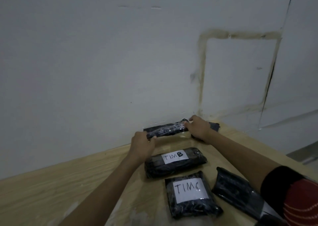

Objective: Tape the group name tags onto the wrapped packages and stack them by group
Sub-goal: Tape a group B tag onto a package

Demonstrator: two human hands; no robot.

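Note:
Both my hands grip a black plastic-wrapped package [165, 130] at the far side of the wooden table [51, 182], close to the wall. My left hand [142, 144] holds its left end and my right hand [197, 127] its right end. Another dark package [214, 125] lies partly hidden behind my right hand. Nearer to me, a black package with a white tag reading "TIM B" [175, 162] lies flat. In front of it sits a package tagged "TIM C" [191, 193]. To its right lies a black package [240, 193], partly under my right arm.
A white wall [103, 62] rises right behind the table, with a stained rectangular outline [239, 70] on it. The table's right edge runs diagonally at the right, with floor [306, 155] beyond. My red and black sleeve [296, 200] fills the lower right corner.

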